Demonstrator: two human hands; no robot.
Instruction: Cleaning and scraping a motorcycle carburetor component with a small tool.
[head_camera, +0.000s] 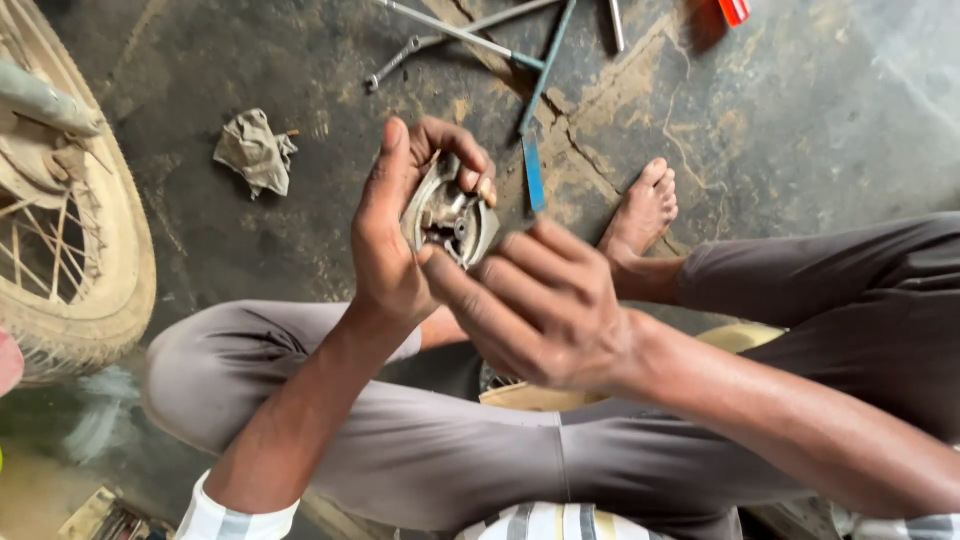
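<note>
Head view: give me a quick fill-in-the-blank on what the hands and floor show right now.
1. The left hand grips a small grey ____ part.
2. The right hand touches that part with its ____.
3. A crumpled ____ lies on the floor, left of the hands.
4. At the far left edge stands a spoked ____.

Missing words: metal; fingertips; rag; wheel

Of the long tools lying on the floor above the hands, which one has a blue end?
The thin bar running diagonally down toward the left hand; its flat lower tip is blue, while the wrench is plain grey metal.
</note>
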